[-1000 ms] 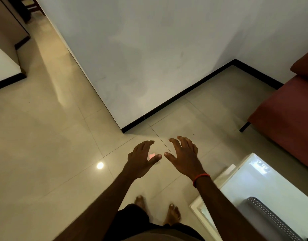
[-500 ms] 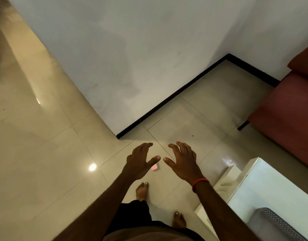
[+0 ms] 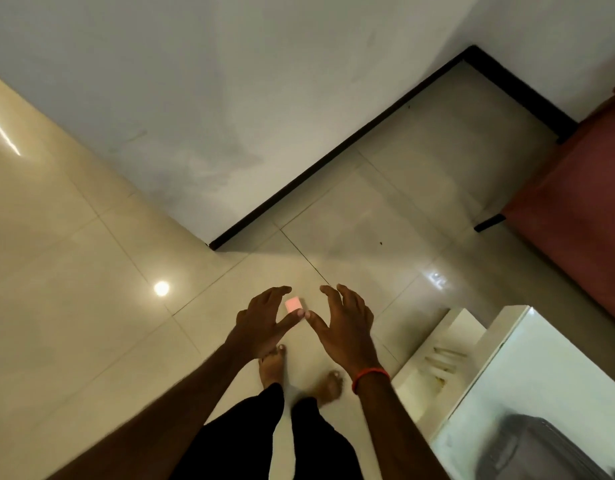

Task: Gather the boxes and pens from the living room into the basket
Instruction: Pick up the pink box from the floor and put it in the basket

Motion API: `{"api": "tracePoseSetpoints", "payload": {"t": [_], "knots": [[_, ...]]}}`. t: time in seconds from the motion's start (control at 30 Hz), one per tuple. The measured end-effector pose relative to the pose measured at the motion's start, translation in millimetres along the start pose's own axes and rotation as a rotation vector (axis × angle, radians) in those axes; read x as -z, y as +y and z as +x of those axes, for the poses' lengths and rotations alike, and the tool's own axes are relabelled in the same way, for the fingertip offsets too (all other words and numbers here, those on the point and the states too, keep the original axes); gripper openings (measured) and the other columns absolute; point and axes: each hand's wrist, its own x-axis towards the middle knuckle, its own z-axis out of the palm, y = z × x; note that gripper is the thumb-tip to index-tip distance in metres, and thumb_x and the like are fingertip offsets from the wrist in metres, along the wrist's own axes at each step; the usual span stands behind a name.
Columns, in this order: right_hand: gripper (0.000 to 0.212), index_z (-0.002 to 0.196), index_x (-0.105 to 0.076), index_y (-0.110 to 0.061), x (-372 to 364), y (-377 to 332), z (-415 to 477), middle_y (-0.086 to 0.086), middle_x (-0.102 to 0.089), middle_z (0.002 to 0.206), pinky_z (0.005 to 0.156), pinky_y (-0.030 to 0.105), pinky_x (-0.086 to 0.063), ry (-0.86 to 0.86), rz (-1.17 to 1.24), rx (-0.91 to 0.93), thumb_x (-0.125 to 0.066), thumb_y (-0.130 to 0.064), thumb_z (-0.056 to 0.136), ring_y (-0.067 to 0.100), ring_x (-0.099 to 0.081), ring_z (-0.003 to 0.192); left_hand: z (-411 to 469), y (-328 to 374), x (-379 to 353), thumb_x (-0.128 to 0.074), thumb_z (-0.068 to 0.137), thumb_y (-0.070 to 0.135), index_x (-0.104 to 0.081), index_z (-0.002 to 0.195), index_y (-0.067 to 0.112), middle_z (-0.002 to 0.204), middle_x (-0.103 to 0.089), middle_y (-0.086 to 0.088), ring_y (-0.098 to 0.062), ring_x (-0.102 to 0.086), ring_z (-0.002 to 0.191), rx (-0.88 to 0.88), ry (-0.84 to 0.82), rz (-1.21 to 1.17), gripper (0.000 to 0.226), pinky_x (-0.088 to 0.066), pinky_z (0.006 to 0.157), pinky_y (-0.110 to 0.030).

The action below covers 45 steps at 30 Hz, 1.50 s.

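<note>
Both outstretched, left hand [image 3: 261,323], right hand [image 3: 344,327], fingers spread

A: What is there to collect here?

B: One small pink box [image 3: 293,304], pale and plain, roughly square as seen from above. It lies flat on the floor [image 3: 91,306], turned a little so its edges run slantwise.

A: Where is it relative to the hands?

B: It shows in the gap between them, nearer the left hand [image 3: 264,322], just above that thumb tip. The right hand [image 3: 346,327] is on its other side, a bit further off. Both are spread with palms facing inward, and neither touches it.

A: And the basket?

B: A grey perforated basket [image 3: 528,448] is low and well off to the right of the right hand, only partly in view.
</note>
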Motion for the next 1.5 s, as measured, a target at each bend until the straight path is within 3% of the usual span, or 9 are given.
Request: {"api": "tracePoseSetpoints", "payload": {"t": [0.2, 0.37, 0.5, 0.57, 0.9, 1.03, 1.2, 1.33, 1.5], "knots": [[0.066, 0.144, -0.034, -0.035, -66, 32, 60, 0.000, -0.035, 0.154, 0.113, 0.047, -0.027, -0.137, 0.144, -0.056, -0.040, -0.072, 0.089, 0.020, -0.030, 0.141, 63, -38, -38, -0.028, 0.092, 0.074, -0.032, 0.151, 0.033, 0.159, -0.036, 0.006, -0.021, -0.037, 0.144, 0.047, -0.025, -0.006, 0.072, -0.033, 0.111, -0.056], [0.070, 0.145, -0.033, -0.031, -137, 79, 112, -0.001, -0.038, 0.151, 0.108, 0.047, -0.033, -0.187, 0.222, -0.105, -0.054, -0.065, 0.087, 0.022, -0.035, 0.138, 124, -84, -95, -0.031, 0.075, 0.088, -0.031, 0.152, 0.033, 0.157, -0.039, 0.005, -0.019, -0.038, 0.143, 0.164, -0.078, -0.170, 0.094, -0.036, 0.113, -0.050], [0.070, 0.145, -0.034, -0.028, -209, 124, 149, 0.001, -0.045, 0.147, 0.106, 0.044, -0.040, -0.236, 0.355, -0.162, -0.067, -0.050, 0.086, 0.022, -0.042, 0.134, 183, -132, -158, -0.067, 0.090, 0.052, -0.038, 0.149, 0.029, 0.150, -0.047, -0.004, -0.023, -0.045, 0.137, 0.293, -0.052, -0.396, 0.070, -0.041, 0.104, -0.035], [0.072, 0.144, -0.035, -0.028, -249, 145, 164, 0.002, -0.048, 0.144, 0.105, 0.041, -0.043, -0.262, 0.376, -0.182, -0.070, -0.048, 0.085, 0.022, -0.045, 0.132, 210, -154, -189, -0.069, 0.091, 0.045, -0.045, 0.143, 0.032, 0.146, -0.053, -0.006, -0.026, -0.053, 0.130, 0.401, -0.013, -0.515, 0.059, -0.046, 0.104, -0.041], [0.085, 0.145, -0.037, -0.022, -434, 213, 212, 0.005, -0.043, 0.147, 0.106, 0.040, -0.043, -0.312, 0.306, -0.195, -0.080, -0.044, 0.076, 0.026, -0.039, 0.135, 287, -274, -310, -0.062, 0.091, 0.056, -0.045, 0.142, 0.032, 0.144, -0.053, -0.003, -0.020, -0.053, 0.126, 0.519, 0.029, -0.662, 0.059, -0.044, 0.102, -0.036], [0.074, 0.142, -0.041, -0.020, -474, 228, 235, 0.007, -0.048, 0.142, 0.099, 0.034, -0.046, -0.201, 0.458, -0.310, -0.075, -0.045, 0.081, 0.027, -0.044, 0.130, 312, -311, -333, -0.061, 0.090, 0.059, -0.038, 0.145, 0.034, 0.146, -0.052, -0.004, -0.027, -0.052, 0.131, 0.541, 0.000, -0.693, 0.064, -0.044, 0.110, -0.052], [0.075, 0.148, -0.034, -0.021, -498, 235, 273, 0.009, -0.043, 0.149, 0.096, 0.032, -0.042, -0.136, 0.629, -0.425, -0.064, -0.051, 0.087, 0.028, -0.043, 0.133, 336, -327, -346, -0.055, 0.092, 0.062, -0.030, 0.153, 0.034, 0.152, -0.045, -0.003, -0.028, -0.053, 0.126, 0.583, -0.015, -0.821, 0.071, -0.046, 0.099, -0.045], [0.059, 0.149, -0.033, -0.018, -504, 239, 295, 0.011, -0.042, 0.151, 0.098, 0.033, -0.046, -0.197, 0.716, -0.534, -0.057, -0.030, 0.097, 0.030, -0.046, 0.134, 350, -326, -350, -0.035, 0.096, 0.070, -0.041, 0.142, 0.036, 0.151, -0.046, -0.002, -0.027, -0.055, 0.123, 0.577, -0.073, -0.926, 0.057, -0.046, 0.095, -0.046], [0.047, 0.138, -0.052, -0.014, -496, 229, 293, 0.009, -0.054, 0.140, 0.099, 0.035, -0.049, -0.194, 0.565, -0.382, -0.059, -0.005, 0.093, 0.028, -0.050, 0.129, 356, -315, -346, -0.021, 0.099, 0.069, -0.047, 0.143, 0.026, 0.142, -0.056, -0.002, -0.022, -0.062, 0.116, 0.515, -0.115, -0.966, 0.067, -0.049, 0.095, -0.037]]}}
